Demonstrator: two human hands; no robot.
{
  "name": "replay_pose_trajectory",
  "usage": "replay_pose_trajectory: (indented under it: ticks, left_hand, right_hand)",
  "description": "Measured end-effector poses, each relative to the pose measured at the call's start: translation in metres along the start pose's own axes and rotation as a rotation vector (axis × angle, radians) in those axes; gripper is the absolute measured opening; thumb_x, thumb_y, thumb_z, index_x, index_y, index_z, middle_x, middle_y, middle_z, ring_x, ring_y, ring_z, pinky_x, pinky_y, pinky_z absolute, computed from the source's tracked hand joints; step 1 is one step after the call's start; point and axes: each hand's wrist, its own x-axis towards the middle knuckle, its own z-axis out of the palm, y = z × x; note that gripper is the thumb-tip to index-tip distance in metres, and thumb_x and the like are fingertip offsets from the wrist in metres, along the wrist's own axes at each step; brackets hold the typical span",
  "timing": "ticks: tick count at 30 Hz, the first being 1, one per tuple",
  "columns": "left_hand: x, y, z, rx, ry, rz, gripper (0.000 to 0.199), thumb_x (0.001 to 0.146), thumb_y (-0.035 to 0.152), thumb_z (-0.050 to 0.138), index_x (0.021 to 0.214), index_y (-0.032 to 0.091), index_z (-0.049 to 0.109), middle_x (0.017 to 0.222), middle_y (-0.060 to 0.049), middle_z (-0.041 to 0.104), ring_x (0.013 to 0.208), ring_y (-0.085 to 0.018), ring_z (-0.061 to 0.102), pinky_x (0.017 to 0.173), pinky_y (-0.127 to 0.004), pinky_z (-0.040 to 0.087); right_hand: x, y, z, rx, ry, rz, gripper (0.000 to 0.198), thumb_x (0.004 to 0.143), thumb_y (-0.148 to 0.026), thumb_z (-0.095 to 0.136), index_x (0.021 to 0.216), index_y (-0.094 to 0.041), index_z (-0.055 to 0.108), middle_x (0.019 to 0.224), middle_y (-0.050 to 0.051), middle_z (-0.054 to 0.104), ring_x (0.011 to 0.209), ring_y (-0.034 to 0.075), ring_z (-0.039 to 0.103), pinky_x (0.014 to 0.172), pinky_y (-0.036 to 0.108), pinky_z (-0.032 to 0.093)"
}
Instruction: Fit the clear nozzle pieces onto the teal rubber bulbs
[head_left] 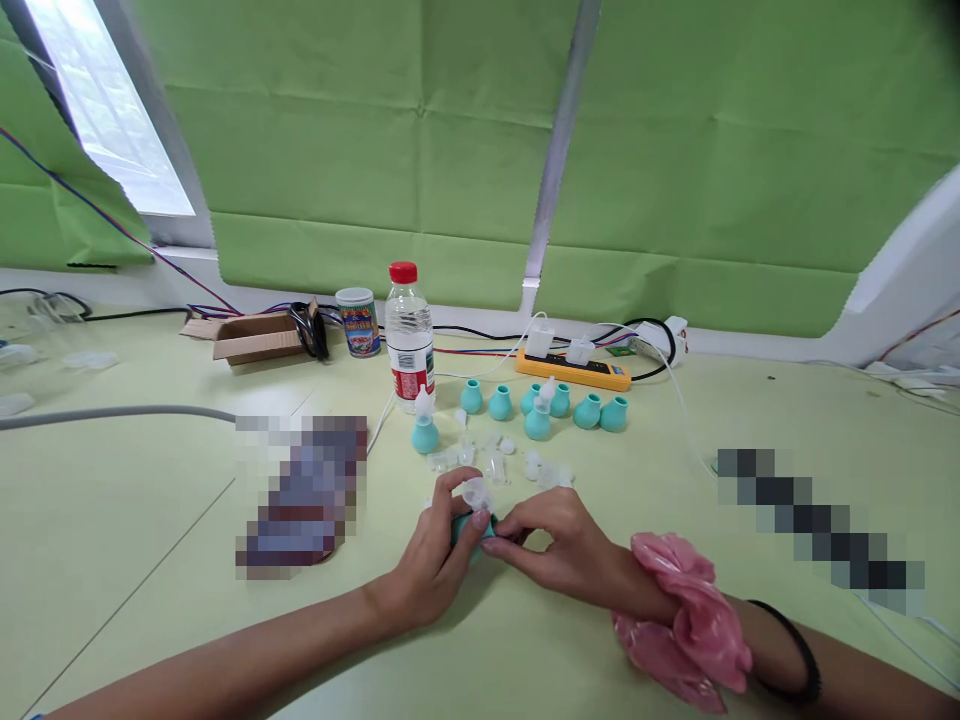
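My left hand point(439, 550) is wrapped round a teal rubber bulb point(463, 530), close above the table. A clear plastic cup-shaped piece point(476, 492) sticks up at the bulb's mouth, beside my left fingers. From the right, my right hand point(551, 535) pinches the bulb's rim between thumb and fingers; its fingertips are partly hidden. Beyond my hands lie loose clear plastic parts point(495, 467). Several more teal bulbs point(500, 403) stand behind them. One bulb point(424, 435) at the left and another point(537, 421) near the middle carry clear tops.
A water bottle point(409, 345) with a red cap stands behind the bulbs, next to a can point(358, 322). An open cardboard box point(262, 340) lies at the back left. An orange power strip point(574, 370) with cables lies at the back. Pixelated objects flank my hands.
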Motion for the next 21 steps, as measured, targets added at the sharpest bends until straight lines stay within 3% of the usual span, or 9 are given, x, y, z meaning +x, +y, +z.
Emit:
replay_pose_trajectory:
  ticks: [4, 7, 9, 11, 14, 18, 21]
  left_hand:
    - [0.005, 0.001, -0.003, 0.128, -0.051, -0.009, 0.025, 0.085, 0.026, 0.036, 0.108, 0.021, 0.030, 0.058, 0.004, 0.052, 0.050, -0.010, 0.047, 0.050, -0.022, 0.037]
    - [0.007, 0.001, -0.005, 0.235, -0.073, 0.025, 0.025, 0.083, 0.027, 0.039, 0.107, 0.020, 0.034, 0.060, 0.003, 0.055, 0.052, -0.011, 0.050, 0.051, -0.021, 0.037]
    - [0.007, 0.000, -0.006, 0.294, -0.101, 0.063, 0.027, 0.081, 0.025, 0.041, 0.107, 0.021, 0.036, 0.067, 0.001, 0.058, 0.056, -0.012, 0.053, 0.053, -0.022, 0.039]
    - [0.006, -0.001, -0.006, 0.310, -0.133, 0.077, 0.028, 0.080, 0.023, 0.042, 0.108, 0.021, 0.037, 0.076, -0.001, 0.061, 0.063, -0.013, 0.056, 0.057, -0.023, 0.041]
    - [0.006, 0.000, -0.006, 0.264, -0.121, 0.007, 0.029, 0.080, 0.027, 0.044, 0.108, 0.021, 0.036, 0.079, -0.001, 0.061, 0.068, -0.013, 0.057, 0.061, -0.023, 0.042]
    - [0.008, 0.002, -0.005, 0.208, -0.086, -0.075, 0.043, 0.068, 0.033, 0.060, 0.104, 0.020, 0.041, 0.082, -0.001, 0.060, 0.071, -0.013, 0.055, 0.063, -0.023, 0.043]
    - [0.010, 0.001, -0.003, 0.247, -0.059, -0.089, 0.026, 0.067, 0.031, 0.060, 0.088, 0.017, 0.051, 0.075, -0.001, 0.060, 0.066, -0.014, 0.054, 0.062, -0.024, 0.042]
  right_hand:
    - [0.004, 0.002, -0.007, 0.336, -0.014, 0.347, 0.018, 0.067, -0.032, 0.062, 0.066, -0.016, 0.054, 0.051, -0.001, 0.057, 0.044, 0.010, 0.054, 0.041, 0.019, 0.043]
    - [0.008, 0.007, -0.013, 0.500, -0.017, 0.499, 0.040, 0.060, -0.036, 0.068, 0.089, -0.017, 0.049, 0.058, -0.003, 0.056, 0.045, 0.010, 0.054, 0.039, 0.018, 0.044]
    - [0.008, 0.010, -0.012, 0.472, -0.027, 0.471, 0.044, 0.058, -0.035, 0.070, 0.094, -0.017, 0.049, 0.062, -0.002, 0.055, 0.050, 0.010, 0.053, 0.041, 0.018, 0.045]
    - [0.007, 0.013, -0.009, 0.409, -0.026, 0.429, 0.035, 0.061, -0.032, 0.068, 0.089, -0.016, 0.053, 0.062, -0.002, 0.053, 0.051, 0.009, 0.052, 0.041, 0.017, 0.045]
    - [0.008, 0.013, -0.010, 0.374, -0.006, 0.435, 0.022, 0.066, -0.029, 0.063, 0.081, -0.013, 0.057, 0.060, -0.001, 0.052, 0.047, 0.007, 0.050, 0.040, 0.017, 0.044]
    - [0.013, 0.012, -0.023, 0.403, -0.066, 0.432, 0.020, 0.068, -0.027, 0.061, 0.079, -0.011, 0.059, 0.065, 0.003, 0.056, 0.050, 0.009, 0.053, 0.044, 0.019, 0.047]
    - [0.015, 0.012, -0.034, 0.334, -0.057, 0.347, 0.020, 0.067, -0.025, 0.062, 0.082, -0.012, 0.061, 0.074, 0.005, 0.060, 0.056, 0.010, 0.055, 0.051, 0.021, 0.050]
